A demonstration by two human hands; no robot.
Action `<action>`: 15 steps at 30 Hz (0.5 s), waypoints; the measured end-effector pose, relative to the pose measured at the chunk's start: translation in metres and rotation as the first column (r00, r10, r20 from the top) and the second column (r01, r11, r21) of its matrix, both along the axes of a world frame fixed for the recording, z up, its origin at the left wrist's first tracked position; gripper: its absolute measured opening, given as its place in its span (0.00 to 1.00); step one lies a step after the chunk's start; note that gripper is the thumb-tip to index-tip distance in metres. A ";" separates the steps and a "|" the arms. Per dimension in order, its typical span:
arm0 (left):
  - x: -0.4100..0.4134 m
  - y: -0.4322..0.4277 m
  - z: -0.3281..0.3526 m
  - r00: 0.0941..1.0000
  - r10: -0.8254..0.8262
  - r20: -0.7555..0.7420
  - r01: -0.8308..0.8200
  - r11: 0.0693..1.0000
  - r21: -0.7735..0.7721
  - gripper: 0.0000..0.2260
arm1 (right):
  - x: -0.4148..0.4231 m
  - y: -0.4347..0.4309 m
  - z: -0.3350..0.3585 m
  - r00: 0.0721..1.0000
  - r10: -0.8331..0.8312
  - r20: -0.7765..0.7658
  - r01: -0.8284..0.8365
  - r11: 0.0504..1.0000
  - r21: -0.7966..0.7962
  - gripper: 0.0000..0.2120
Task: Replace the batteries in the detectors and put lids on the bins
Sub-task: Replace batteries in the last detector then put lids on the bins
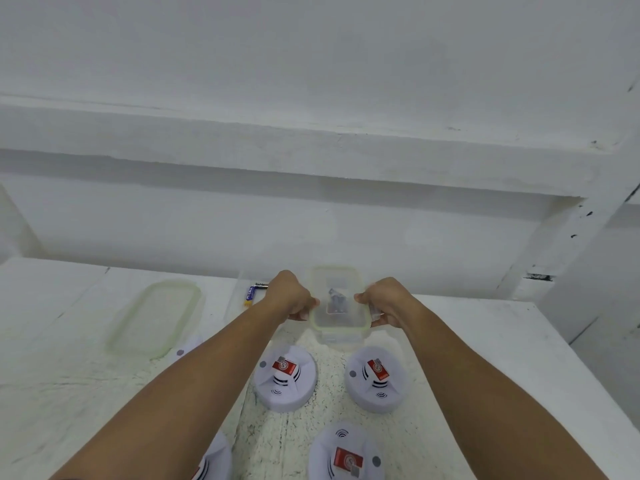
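head | left hand (294,301), right hand (385,303) grip bin (341,338) sides | long axis fore-aft

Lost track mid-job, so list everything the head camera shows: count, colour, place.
bin: one, clear, green-rimmed lid on, back centre; small dark items inside
loose lid: one, clear with green rim, flat on the table, left
loose batteries: two seen, one blue, one dark, beyond the left hand
detectors: five, white, near side; two partly hidden by the left arm
red batteries: three seen, one on each unhidden detector
table: one, white
left hand: grips the bin's left side
right hand: grips the bin's right side
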State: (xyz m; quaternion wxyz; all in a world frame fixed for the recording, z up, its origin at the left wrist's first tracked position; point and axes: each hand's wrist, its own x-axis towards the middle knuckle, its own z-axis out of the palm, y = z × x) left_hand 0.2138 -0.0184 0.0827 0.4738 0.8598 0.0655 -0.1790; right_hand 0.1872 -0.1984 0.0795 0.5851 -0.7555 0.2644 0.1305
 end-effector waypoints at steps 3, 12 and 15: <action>-0.001 -0.002 -0.003 1.000 0.017 0.001 -0.017 0.999 -0.041 0.12 | 0.000 -0.004 0.000 1.000 0.009 0.000 -0.009 1.000 0.007 0.08; -0.006 -0.004 -0.002 0.999 0.046 0.009 -0.045 0.994 -0.101 0.12 | -0.002 -0.007 0.001 1.000 -0.010 0.026 0.010 0.999 0.033 0.06; -0.009 -0.003 -0.003 0.997 0.057 0.055 -0.052 0.994 -0.092 0.14 | -0.005 -0.006 -0.002 0.999 -0.015 0.039 0.014 0.999 0.038 0.08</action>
